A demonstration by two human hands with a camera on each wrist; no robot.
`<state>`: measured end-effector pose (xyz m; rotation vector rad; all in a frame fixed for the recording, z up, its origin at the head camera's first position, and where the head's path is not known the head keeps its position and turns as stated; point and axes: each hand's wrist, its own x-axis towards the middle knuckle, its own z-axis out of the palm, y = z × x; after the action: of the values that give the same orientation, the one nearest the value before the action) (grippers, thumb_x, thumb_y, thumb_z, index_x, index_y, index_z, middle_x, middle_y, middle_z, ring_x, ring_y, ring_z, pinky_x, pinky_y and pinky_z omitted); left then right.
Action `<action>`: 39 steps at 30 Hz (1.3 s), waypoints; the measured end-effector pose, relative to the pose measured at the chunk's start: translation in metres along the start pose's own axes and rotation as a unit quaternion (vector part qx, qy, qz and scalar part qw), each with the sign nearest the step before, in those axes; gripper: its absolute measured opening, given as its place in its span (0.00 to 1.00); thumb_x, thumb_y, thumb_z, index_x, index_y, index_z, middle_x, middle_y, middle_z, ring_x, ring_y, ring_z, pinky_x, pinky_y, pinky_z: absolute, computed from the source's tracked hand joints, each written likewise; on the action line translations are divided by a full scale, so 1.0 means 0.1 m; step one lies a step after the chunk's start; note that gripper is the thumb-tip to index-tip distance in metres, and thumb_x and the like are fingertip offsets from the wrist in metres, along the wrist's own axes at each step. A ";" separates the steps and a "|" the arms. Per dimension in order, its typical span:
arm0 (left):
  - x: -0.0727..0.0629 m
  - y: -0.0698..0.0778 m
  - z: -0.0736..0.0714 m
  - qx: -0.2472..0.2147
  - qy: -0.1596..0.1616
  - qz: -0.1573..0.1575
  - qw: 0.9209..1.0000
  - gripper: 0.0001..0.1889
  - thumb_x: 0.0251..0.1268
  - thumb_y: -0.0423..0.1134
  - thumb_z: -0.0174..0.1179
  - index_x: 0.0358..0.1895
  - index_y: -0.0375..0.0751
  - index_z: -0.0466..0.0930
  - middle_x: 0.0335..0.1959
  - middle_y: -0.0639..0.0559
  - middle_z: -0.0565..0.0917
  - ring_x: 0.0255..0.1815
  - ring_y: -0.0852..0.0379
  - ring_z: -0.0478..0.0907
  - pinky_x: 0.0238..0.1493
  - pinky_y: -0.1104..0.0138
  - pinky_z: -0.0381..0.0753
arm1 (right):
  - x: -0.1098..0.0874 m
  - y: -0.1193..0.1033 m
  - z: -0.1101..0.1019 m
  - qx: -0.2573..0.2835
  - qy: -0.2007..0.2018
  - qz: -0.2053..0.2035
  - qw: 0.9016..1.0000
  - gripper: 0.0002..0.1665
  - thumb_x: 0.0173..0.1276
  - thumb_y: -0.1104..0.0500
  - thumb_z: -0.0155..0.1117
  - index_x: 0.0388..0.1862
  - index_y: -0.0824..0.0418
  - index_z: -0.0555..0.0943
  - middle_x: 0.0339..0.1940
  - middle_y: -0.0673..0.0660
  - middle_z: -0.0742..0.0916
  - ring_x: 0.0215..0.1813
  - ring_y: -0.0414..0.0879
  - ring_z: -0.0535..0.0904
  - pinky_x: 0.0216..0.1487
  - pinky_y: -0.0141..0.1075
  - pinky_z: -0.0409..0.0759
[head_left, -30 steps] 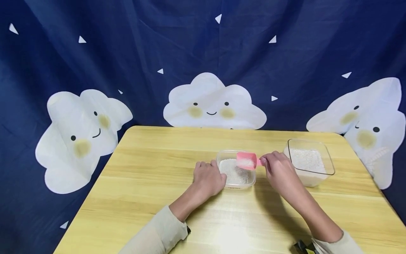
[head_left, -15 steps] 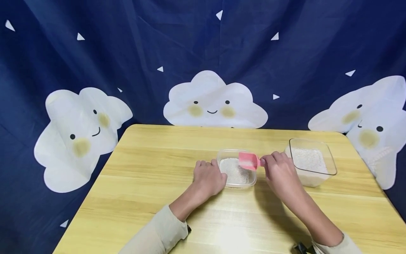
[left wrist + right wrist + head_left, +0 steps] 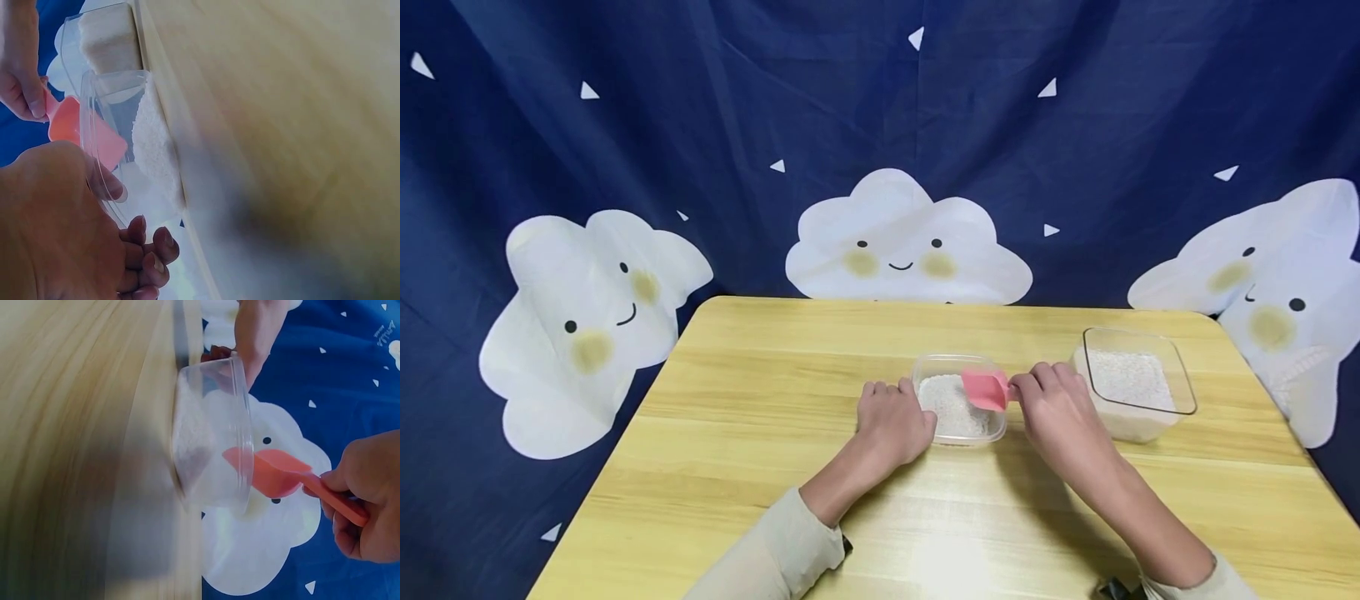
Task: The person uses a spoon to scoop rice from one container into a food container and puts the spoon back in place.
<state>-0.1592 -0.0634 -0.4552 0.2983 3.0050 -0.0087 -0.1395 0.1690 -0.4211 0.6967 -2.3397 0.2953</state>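
The scoop (image 3: 985,389) has tipped further, gripped by the right fingers (image 3: 347,540) above the tub (image 3: 244,412) beside the left fingers (image 3: 164,244), which hold its side, likely to stop it sliding.

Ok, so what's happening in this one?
Someone's right hand holds a pink scoop by its handle, tilted with its front edge inside the small clear container. The left hand grips that container's side. White grains lie in it. A larger clear container, also holding white grains, stands to the right.
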 end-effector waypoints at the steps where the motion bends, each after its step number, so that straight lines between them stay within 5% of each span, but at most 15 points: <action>1: 0.00 0.00 0.00 0.001 0.000 0.000 1.000 0.23 0.74 0.57 0.39 0.43 0.38 0.71 0.33 0.46 0.81 0.37 0.48 0.73 0.50 0.58 0.68 | -0.01 0.00 0.00 0.000 -0.001 -0.003 1.000 0.03 0.63 0.69 0.69 0.34 0.70 0.84 0.28 0.61 0.82 0.32 0.58 0.72 0.32 0.44 0.65; 8: 0.00 0.00 -0.02 0.010 -0.002 -0.003 1.000 0.25 0.75 0.57 0.39 0.45 0.37 0.72 0.34 0.45 0.82 0.38 0.48 0.75 0.51 0.58 0.69 | -0.02 0.00 -0.05 0.003 -0.010 -0.005 1.000 0.05 0.65 0.69 0.63 0.38 0.69 0.83 0.32 0.60 0.82 0.36 0.58 0.72 0.36 0.43 0.63; 17: 0.00 0.01 -0.01 0.006 -0.006 -0.001 1.000 0.24 0.75 0.57 0.39 0.44 0.37 0.72 0.34 0.45 0.82 0.39 0.48 0.76 0.52 0.58 0.69 | 0.00 0.06 -0.14 0.031 0.016 0.023 0.999 0.03 0.65 0.69 0.67 0.38 0.69 0.84 0.31 0.60 0.82 0.35 0.58 0.73 0.35 0.43 0.64; 30: -0.01 0.00 -0.01 0.003 0.000 -0.001 1.000 0.23 0.74 0.56 0.39 0.44 0.38 0.72 0.34 0.45 0.83 0.38 0.47 0.76 0.51 0.58 0.68 | 0.04 0.26 -0.33 0.081 0.006 0.055 0.995 0.04 0.64 0.73 0.69 0.38 0.70 0.86 0.30 0.59 0.84 0.35 0.55 0.75 0.42 0.49 0.73; 39: -0.02 0.01 -0.01 0.005 0.000 0.000 1.000 0.24 0.75 0.56 0.39 0.45 0.37 0.72 0.35 0.45 0.83 0.39 0.47 0.76 0.52 0.58 0.69 | -0.01 0.40 -0.45 0.113 -0.027 0.119 0.986 0.05 0.67 0.70 0.68 0.41 0.67 0.87 0.34 0.58 0.86 0.40 0.53 0.76 0.45 0.35 0.68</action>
<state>-0.1574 -0.0631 -0.4537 0.2982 3.0056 -0.0232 -0.1361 0.2199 -0.3889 0.5342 -2.4679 0.6640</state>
